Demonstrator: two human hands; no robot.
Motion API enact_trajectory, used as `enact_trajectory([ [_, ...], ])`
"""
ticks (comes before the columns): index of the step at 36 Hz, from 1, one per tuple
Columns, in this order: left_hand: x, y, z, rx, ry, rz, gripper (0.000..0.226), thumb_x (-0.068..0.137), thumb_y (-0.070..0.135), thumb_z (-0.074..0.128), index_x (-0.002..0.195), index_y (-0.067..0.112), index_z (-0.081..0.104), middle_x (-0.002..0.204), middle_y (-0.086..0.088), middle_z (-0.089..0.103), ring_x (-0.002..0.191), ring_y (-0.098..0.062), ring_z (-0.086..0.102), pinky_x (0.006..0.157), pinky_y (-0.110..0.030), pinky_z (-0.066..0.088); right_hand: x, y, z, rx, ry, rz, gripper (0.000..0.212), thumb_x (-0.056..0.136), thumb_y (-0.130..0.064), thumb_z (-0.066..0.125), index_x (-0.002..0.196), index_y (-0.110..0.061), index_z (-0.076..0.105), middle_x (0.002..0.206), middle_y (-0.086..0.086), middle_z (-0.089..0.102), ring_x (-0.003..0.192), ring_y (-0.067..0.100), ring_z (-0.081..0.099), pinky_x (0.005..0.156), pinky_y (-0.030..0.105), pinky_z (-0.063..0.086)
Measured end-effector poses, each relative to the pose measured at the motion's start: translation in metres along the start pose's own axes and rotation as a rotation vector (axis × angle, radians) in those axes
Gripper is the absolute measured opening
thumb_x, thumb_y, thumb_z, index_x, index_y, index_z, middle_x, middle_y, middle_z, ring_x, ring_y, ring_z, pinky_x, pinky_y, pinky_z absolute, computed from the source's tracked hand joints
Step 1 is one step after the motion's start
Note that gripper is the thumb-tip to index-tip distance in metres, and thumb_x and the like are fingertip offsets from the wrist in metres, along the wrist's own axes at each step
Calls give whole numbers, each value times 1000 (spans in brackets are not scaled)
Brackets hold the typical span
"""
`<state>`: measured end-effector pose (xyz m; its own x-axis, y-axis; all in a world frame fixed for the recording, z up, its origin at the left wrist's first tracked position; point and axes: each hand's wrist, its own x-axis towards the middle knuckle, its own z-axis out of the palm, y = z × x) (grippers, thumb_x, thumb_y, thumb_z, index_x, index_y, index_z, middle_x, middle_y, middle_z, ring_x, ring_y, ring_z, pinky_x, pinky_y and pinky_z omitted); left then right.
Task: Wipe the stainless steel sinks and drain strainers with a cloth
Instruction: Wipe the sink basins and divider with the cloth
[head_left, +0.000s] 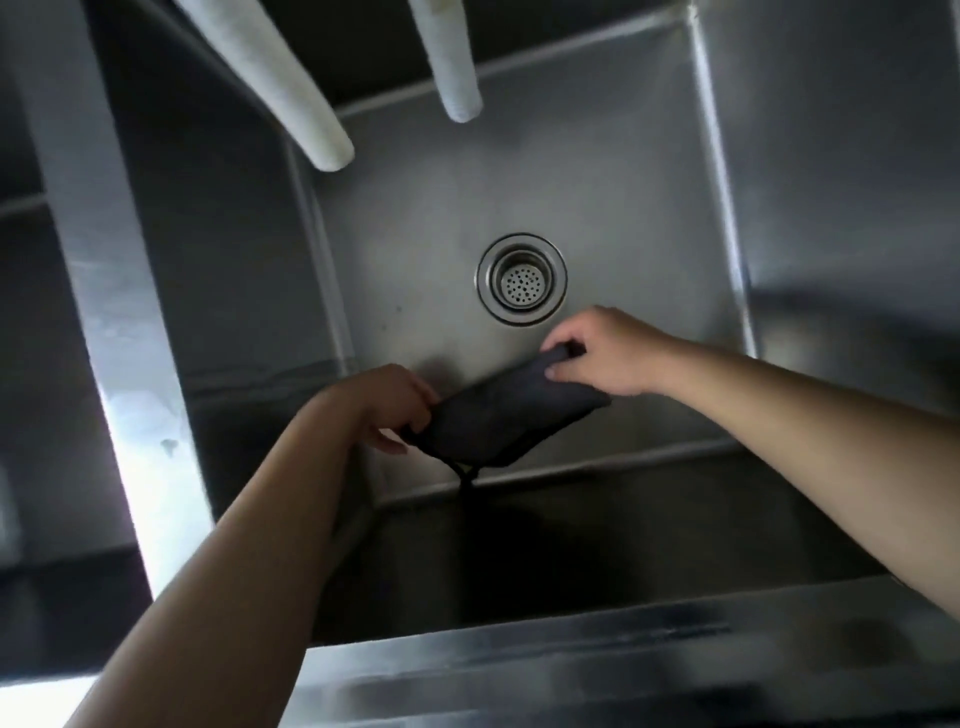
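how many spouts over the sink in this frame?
2. One spout comes in from the upper left, its tip above the sink's left side. The other spout hangs near top centre, above the back wall. Their bases are cut off by the frame edge, so more may be hidden.

Sink (597, 171): fills the middle of your frame.
Drain strainer (521, 279): in the sink floor, frame centre.
Cloth (511, 415): below the strainer, between your hands.
Left hand (387, 408): holds the cloth's lower-left end.
Right hand (602, 351): holds its upper-right end.
Two spouts (280, 83): upper left, above the sink.
Second basin (31, 312): at the left edge.
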<state>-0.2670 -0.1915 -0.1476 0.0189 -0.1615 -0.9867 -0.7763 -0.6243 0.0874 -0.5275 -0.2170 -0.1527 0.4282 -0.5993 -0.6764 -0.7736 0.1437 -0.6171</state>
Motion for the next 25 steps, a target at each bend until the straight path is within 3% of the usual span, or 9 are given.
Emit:
enact_trajectory([
  [2, -2, -1, -13, 149, 126, 8, 33, 81, -6, 50, 86, 18, 72, 83, -5, 70, 73, -23, 67, 51, -29, 56, 17, -13, 5, 83, -11, -14, 7, 85, -20, 74, 92, -22, 73, 85, -1, 70, 81, 16, 62, 71, 27, 43],
  [5, 4, -2, -31, 232, 617, 22, 37, 85, 4, 53, 116, 17, 69, 124, -12, 66, 113, -32, 62, 91, -40, 54, 50, -28, 12, 240, 171, -4, 26, 88, -17, 72, 114, -13, 72, 107, 7, 71, 100, 21, 65, 76, 23, 41],
  [7, 8, -2, -31, 151, 961, 91, 51, 84, 5, 52, 132, 21, 58, 136, -12, 57, 124, -34, 53, 98, -43, 48, 68, -37, 14, 365, 316, 27, 48, 88, -19, 72, 134, -19, 59, 129, 5, 62, 117, 20, 59, 91, 21, 42],
  [9, 14, 0, -24, 123, 1170, 264, 57, 82, 4, 49, 137, 18, 52, 145, -13, 48, 130, -36, 44, 102, -45, 42, 79, -41, 18, 417, 374, 57, 68, 88, -21, 72, 148, -26, 41, 145, 4, 49, 129, 19, 49, 106, 27, 41],
  [12, 34, 6, 0, 205, 1128, 445, 56, 89, 15, 50, 145, 17, 46, 157, -15, 34, 142, -36, 32, 113, -46, 30, 81, -39, 28, 286, 400, 77, 70, 88, -20, 68, 151, -22, 36, 152, 4, 42, 138, 23, 42, 114, 37, 37],
  [15, 64, 9, 31, 216, 849, 349, 67, 99, 48, 41, 157, 34, 13, 166, -6, 1, 152, -32, 1, 122, -49, 7, 61, -27, 37, 49, 386, 82, 71, 86, -24, 66, 150, -24, 36, 154, 1, 38, 139, 28, 40, 109, 47, 40],
  [17, 84, 4, 46, 221, 761, 277, 72, 98, 62, 31, 156, 39, -5, 165, -1, -14, 151, -30, -14, 122, -51, -2, 46, -12, 38, -98, 366, 89, 72, 85, -27, 65, 150, -26, 34, 158, 2, 31, 142, 29, 35, 109, 49, 38],
  [21, 108, 0, 47, 259, 825, 275, 74, 95, 68, 22, 153, 40, -14, 163, 0, -22, 149, -29, -22, 121, -50, -10, 19, 30, 31, -279, 262, 193, 79, 87, -35, 62, 154, -34, 19, 167, 3, 5, 152, 28, 12, 116, 54, 24],
  [25, 123, 14, 4, 296, 843, 199, 76, 92, 73, 18, 152, 41, -16, 163, 0, -23, 149, -30, -22, 119, -49, -14, -3, 64, 18, -328, 172, 313, 82, 89, -51, 57, 150, -46, 3, 166, -6, -9, 153, 28, 6, 114, 58, 23],
])
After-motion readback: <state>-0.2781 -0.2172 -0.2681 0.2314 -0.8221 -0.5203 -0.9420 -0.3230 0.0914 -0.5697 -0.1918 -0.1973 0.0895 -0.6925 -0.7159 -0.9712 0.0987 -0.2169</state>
